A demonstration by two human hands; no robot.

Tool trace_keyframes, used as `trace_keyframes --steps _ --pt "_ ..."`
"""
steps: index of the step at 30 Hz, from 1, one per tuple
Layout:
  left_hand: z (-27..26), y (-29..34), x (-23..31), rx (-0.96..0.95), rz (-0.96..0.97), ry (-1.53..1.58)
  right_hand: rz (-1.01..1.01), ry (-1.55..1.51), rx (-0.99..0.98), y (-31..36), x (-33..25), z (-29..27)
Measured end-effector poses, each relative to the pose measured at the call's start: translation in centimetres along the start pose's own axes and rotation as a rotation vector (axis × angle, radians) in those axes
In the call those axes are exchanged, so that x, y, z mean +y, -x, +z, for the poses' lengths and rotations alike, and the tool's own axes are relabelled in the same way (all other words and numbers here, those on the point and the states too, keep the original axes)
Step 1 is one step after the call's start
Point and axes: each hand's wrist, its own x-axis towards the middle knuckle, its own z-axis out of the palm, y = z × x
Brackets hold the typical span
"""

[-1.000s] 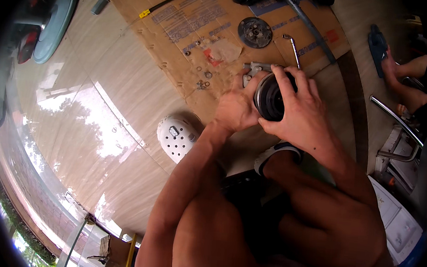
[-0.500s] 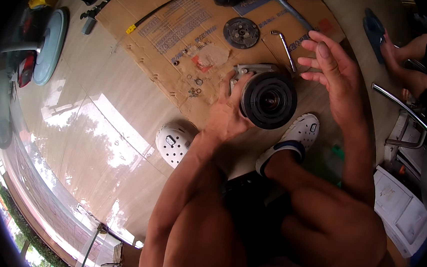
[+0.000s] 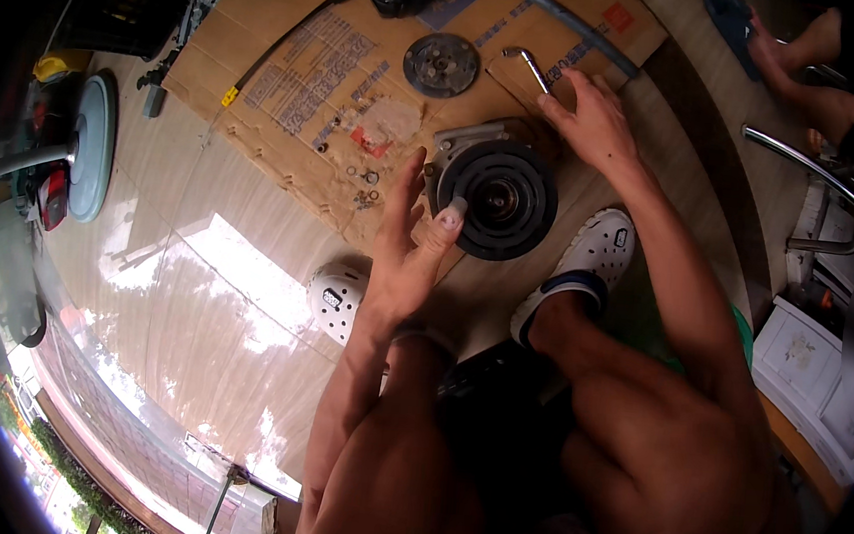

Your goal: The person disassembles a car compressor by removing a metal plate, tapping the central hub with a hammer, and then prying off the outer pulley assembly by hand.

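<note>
**Black pulley (image 3: 500,201) in place, loose disc (image 3: 441,64) apart from it**

The black pulley lies near the middle of the view, its stepped face turned up, with a pale metal housing (image 3: 473,133) showing behind it at eleven o'clock. The two appear to be joined as one unit, so that much looks done.

The rest lies separate. The disc sits flat on the cardboard (image 3: 208,49) at eleven o'clock from the pulley, well apart from it. Small metal rings (image 3: 372,176) and bits lie loose at nine o'clock. None of these is fitted; whether they all belong to this unit, I cannot tell, so the work seems only partway along.

The left hand (image 3: 408,255) is spread at the pulley's eight o'clock side, thumb crossing in front of its rim; whether it touches is unclear. The right hand (image 3: 599,125), at one o'clock, has thumb and fingers about the near end of an angled silver wrench (image 3: 531,69). Whether they pinch it cannot be told. The wrench is not on any fastener, its bent end pointing toward twelve o'clock.
</note>
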Motion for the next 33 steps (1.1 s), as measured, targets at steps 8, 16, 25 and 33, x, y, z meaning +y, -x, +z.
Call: trace_keyframes --steps 8,16,25,33 --pt "0.9 -0.3 -0.2 0.032 -0.009 0.024 0.044 0.177 -0.107 -2.0 6.0 4.6" --pt "0.7 -0.3 -0.2 0.022 -0.023 0.074 0.032 0.153 -0.107 -4.2 5.0 4.9" --pt "-0.1 -0.1 0.6 0.057 0.172 -0.201 0.516 -0.862 -0.4 3.2 2.4 -1.4" --pt "1.0 0.8 3.4 -0.015 0.28 -0.658 0.269 -0.923 -0.318 13.0 -4.4 -11.2"
